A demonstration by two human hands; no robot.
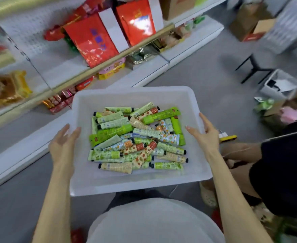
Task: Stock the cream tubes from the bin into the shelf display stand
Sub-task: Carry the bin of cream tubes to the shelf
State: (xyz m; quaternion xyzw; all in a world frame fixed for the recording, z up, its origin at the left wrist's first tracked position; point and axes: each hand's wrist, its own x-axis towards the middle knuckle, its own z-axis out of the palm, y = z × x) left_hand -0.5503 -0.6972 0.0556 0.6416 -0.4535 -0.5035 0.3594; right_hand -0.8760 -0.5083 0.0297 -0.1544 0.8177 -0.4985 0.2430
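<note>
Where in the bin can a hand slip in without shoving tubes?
The bin has bare floor along its near wall and in its far right corner. Only narrow strips run along the side walls by the left hand and right hand. The cream tubes are heaped across the middle.

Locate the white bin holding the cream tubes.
In the head view the white bin is centre frame, between the left hand at its left rim and the right hand at its right rim, with the shelf beyond its far-left corner.
</note>
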